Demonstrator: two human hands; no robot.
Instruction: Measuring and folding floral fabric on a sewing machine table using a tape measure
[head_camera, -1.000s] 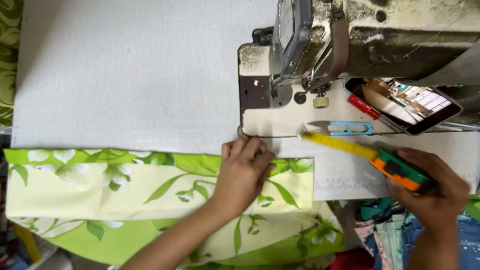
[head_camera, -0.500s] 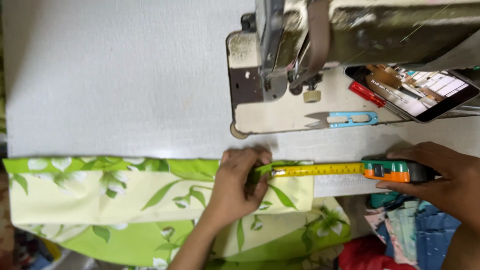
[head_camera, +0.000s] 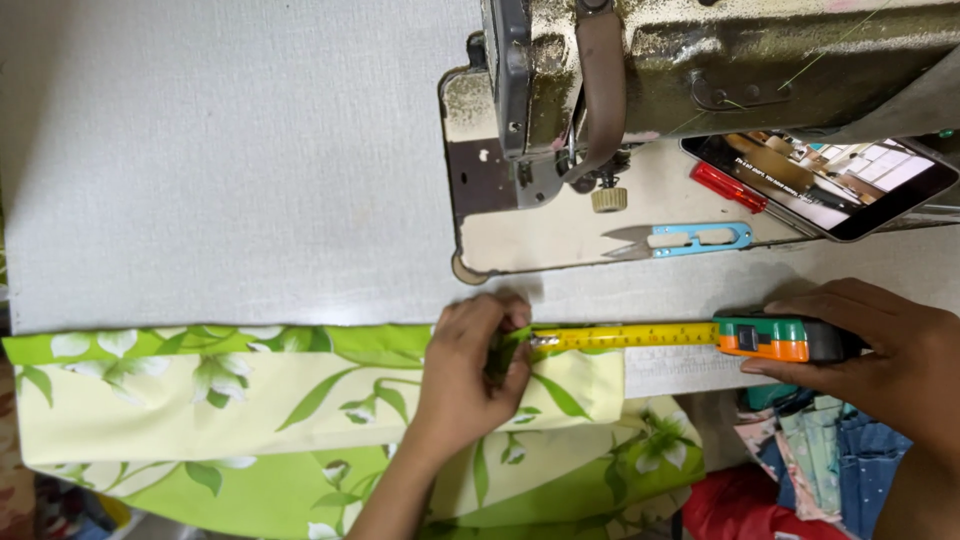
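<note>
A green and cream floral fabric (head_camera: 250, 400) lies folded along the table's front edge. My left hand (head_camera: 475, 375) pinches the fabric's top edge together with the tip of a yellow measuring tape (head_camera: 625, 337). The tape runs flat to the right into its green and orange case (head_camera: 775, 338), which my right hand (head_camera: 875, 345) grips on the table. The tape lies along the fabric's upper edge.
A sewing machine (head_camera: 700, 70) stands at the back right on its cream bed (head_camera: 540, 230). On the bed lie blue thread snips (head_camera: 685, 239), a red tool (head_camera: 730, 187) and a phone (head_camera: 825, 180) with a lit screen. Cloth scraps (head_camera: 830, 460) pile below the table's right edge.
The tape swung from a slant down to level along the fabric's edge. My left hand went from pressing flat on the fabric to pinching its edge with the tape tip.
</note>
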